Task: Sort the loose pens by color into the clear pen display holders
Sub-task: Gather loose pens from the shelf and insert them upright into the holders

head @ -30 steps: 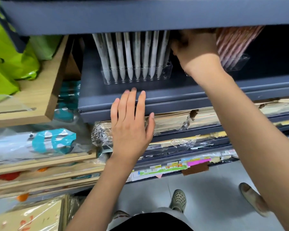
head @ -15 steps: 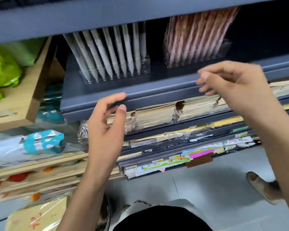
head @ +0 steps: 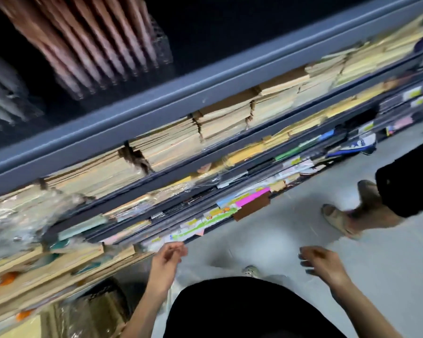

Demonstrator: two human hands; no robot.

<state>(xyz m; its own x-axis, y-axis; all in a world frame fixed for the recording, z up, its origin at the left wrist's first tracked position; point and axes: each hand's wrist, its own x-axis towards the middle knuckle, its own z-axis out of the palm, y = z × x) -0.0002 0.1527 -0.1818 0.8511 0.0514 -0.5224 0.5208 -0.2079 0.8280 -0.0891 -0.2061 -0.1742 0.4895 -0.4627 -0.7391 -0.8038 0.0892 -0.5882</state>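
Head view, tilted and heavily blurred: the pink pens [head: 83, 45] stand packed in a row in a clear display holder [head: 163, 53] at the upper left, on the dark top shelf. A second group, the pale grey pens [head: 0, 98], shows at the far left edge on that shelf, smeared by the blur; their holder cannot be made out.

Both hands are low in the picture, well apart from the pens and over the floor. The left hand [head: 167, 258] hangs just beside the lowest shelf edge with its fingers curled toward the thumb; the blur hides whether anything is pinched there. The right hand [head: 320, 264] hangs with loosely curled fingers and is empty.

A grey-blue shelf lip [head: 205, 93] runs diagonally below the pens. Under it lie stacks of brown and cream paper goods [head: 169, 147], some in plastic wrap, then rows of coloured labels [head: 252, 196]. On the grey floor [head: 291, 230] stand another person's sandalled feet [head: 340, 218] at the right.
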